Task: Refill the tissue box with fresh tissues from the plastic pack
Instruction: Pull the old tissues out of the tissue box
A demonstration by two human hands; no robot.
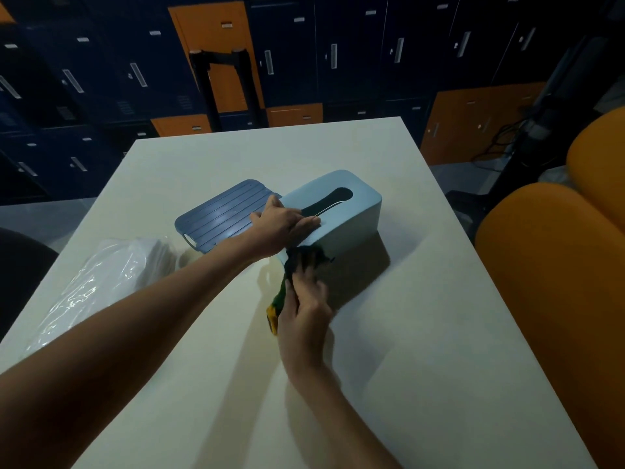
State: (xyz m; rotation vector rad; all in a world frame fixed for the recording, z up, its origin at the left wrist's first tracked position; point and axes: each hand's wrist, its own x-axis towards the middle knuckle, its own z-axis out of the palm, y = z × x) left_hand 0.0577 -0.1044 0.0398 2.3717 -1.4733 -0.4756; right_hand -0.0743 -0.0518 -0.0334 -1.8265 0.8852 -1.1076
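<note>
Where the pale, matte worktop spreads out, its far edge runs straight across at 12 o'clock and its right edge slants down towards 4 o'clock. The widest bare stretch lies from the centre to 5 o'clock. Dark blue and orange lockers with flat doors fill the background beyond the far edge. Rounded orange chairs stand close off the right edge at 3 o'clock.

At 9 o'clock, near the left edge, lies the plastic pack, its film clear, crinkled and glossy over white tissues. The tissue box stands at the centre, well in from every edge. It is a smooth blue-grey plastic shell with rounded corners and a long dark slot on top. Its ribbed, darker blue base panel lies flat just beside it at 10 o'clock, with its far corner meeting the box.

The left hand lies flat on the box top, fingers straight and pressed together beside the slot. The right hand grips a dark green, yellow-ended cloth against the near end of the box, at 6 o'clock from it.
</note>
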